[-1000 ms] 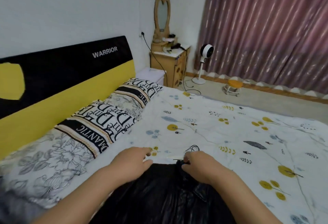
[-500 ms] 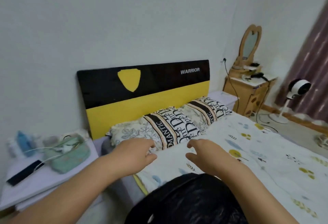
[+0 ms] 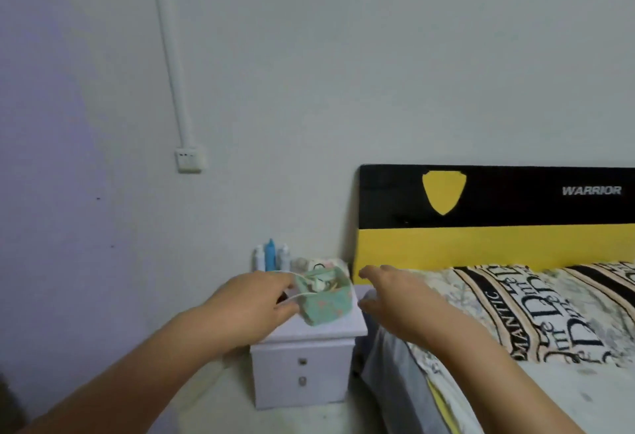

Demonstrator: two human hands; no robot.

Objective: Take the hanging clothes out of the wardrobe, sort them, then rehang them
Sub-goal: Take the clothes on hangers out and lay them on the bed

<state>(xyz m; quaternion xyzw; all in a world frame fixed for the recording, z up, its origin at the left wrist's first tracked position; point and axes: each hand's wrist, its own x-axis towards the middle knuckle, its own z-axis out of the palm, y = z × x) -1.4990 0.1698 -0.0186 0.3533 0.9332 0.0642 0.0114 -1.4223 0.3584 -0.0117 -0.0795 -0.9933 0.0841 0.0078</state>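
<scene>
No clothes and no wardrobe show in the head view now. Both my arms reach forward in the air with nothing in them. My left hand [image 3: 249,306] hovers in front of the white nightstand [image 3: 302,368], its fingers loosely curled. My right hand [image 3: 391,296] is held out beside the corner of the bed [image 3: 567,396], fingers relaxed and slightly spread. The black garment that lay on the bed is out of view.
A green fabric pouch [image 3: 326,299] and several small bottles [image 3: 271,256] stand on the nightstand. Patterned pillows [image 3: 536,313] lie against the black and yellow headboard [image 3: 498,217]. A wall switch [image 3: 188,160] sits on the grey wall at left.
My view has swung left, away from the bed's middle toward the nightstand and wall. My hands let go of the black garment, which has dropped out of view, and now hang free.
</scene>
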